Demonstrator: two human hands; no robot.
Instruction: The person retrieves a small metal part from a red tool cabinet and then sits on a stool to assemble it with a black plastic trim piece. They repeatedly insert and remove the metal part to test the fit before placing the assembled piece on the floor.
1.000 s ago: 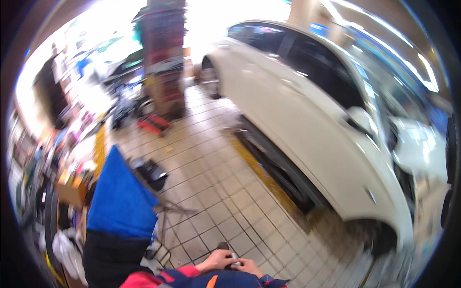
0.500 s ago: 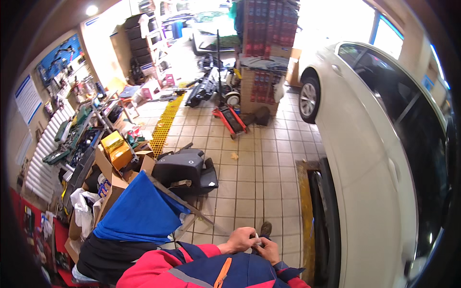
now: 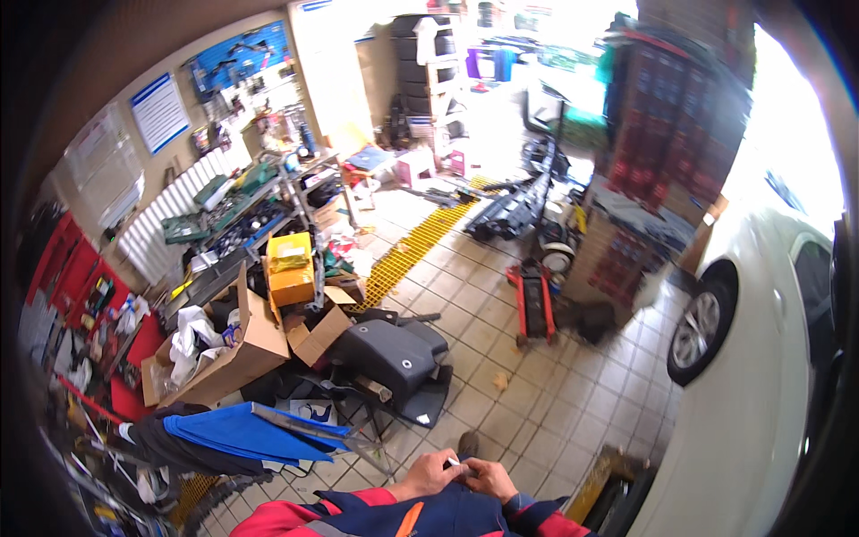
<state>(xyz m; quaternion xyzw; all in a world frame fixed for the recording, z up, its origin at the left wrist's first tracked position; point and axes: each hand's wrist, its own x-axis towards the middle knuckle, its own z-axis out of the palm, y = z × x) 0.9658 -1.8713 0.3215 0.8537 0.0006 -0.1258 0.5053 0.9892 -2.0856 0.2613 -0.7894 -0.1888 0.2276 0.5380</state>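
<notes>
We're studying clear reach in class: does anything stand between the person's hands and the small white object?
Nothing visible does: the small white object sits at the fingers of the left hand, with the right hand close against it. The fingers hide part of it.

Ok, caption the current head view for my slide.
Left hand and right hand meet at a small white object above a tiled floor, white car at right.

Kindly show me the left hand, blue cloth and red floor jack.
Left hand [image 3: 428,474]: head view, back of hand.
Blue cloth [image 3: 237,433]: head view, middle of cloth.
Red floor jack [image 3: 535,304]: head view, middle of body.
</notes>
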